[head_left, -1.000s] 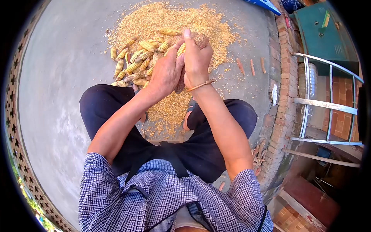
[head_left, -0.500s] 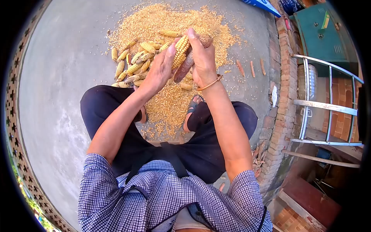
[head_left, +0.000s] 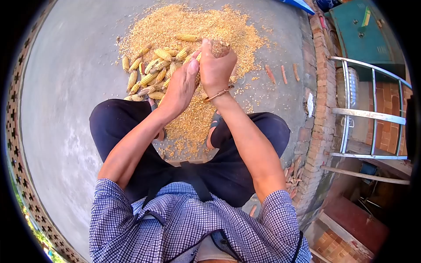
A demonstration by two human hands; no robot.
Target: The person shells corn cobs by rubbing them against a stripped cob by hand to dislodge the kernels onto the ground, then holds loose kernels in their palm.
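Corn ear, mostly hidden, sits between the two hands, above the spread kernels. I have the left hand closed along it, thumb pointing up, though I can't make out those fingertips. My right hand is wrapped round a brown cob, close against the ear. Loose ears lie to the left.
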